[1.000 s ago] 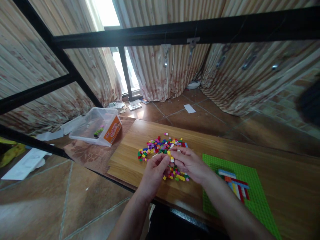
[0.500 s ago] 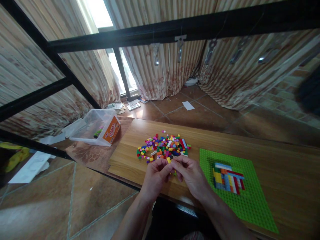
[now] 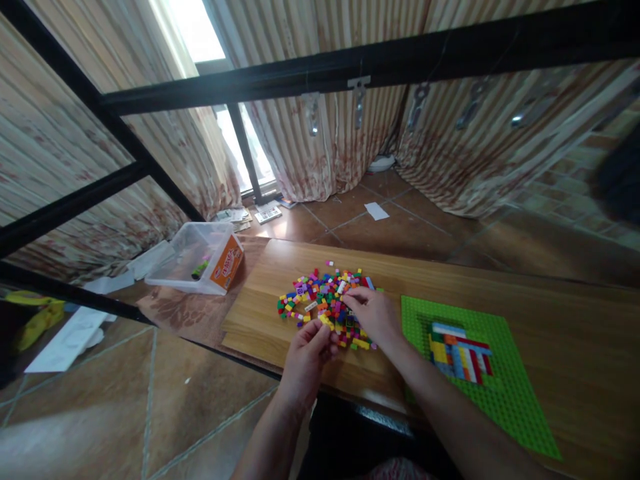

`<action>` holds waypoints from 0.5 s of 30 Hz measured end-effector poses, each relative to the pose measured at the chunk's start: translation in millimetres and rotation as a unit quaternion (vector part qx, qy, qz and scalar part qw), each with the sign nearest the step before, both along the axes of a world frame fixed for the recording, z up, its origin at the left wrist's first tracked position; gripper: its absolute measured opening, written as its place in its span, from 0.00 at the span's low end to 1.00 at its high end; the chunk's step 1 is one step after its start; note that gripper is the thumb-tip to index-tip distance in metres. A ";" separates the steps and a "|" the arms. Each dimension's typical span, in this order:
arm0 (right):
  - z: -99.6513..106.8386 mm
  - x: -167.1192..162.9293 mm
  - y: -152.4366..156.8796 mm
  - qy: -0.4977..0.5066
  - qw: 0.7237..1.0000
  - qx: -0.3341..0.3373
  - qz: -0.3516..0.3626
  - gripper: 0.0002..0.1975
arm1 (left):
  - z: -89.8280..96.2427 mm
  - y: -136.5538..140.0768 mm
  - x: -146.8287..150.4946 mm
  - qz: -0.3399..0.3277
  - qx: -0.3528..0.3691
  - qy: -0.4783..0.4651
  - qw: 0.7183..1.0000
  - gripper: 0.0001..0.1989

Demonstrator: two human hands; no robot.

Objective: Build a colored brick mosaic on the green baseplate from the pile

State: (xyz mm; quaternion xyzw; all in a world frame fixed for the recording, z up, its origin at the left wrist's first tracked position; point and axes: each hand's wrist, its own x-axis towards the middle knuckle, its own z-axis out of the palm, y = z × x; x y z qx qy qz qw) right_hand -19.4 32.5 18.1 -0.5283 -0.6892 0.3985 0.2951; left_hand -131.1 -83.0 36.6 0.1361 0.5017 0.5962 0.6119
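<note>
A yellow brick [image 3: 326, 321] in the left hand [image 3: 306, 353], the right hand [image 3: 376, 317] at the pile

The left fingers grasp the yellow brick between thumb and forefinger, at the near edge of the pile of loose bricks [image 3: 315, 291]. The right fingers are bent together farther out, over the right part of the same pile; whether they grip a piece cannot be told.

Well to the right of the right fingers, a green baseplate [image 3: 517, 400] lies on the table [image 3: 257, 287], carrying a cluster of joined bricks [image 3: 463, 355] in yellow, blue, orange, white and red. Well to the left of the left fingers, and beyond them, stands a clear plastic box [image 3: 173, 283] with an orange label [image 3: 227, 264].
</note>
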 end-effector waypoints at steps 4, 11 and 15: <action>1.1 -0.7 -3.4 -0.013 1.000 0.010 0.002 0.15 | 3.8 -1.6 0.6 -0.005 -0.021 0.016 1.000 0.16; 28.5 33.4 -47.4 0.411 0.859 -0.295 -0.082 0.16 | 5.9 0.2 6.9 -0.034 -0.031 0.071 0.996 0.15; 40.1 71.4 -70.5 0.511 0.793 -0.326 -0.060 0.16 | 7.4 2.9 15.5 -0.050 -0.032 0.088 0.994 0.16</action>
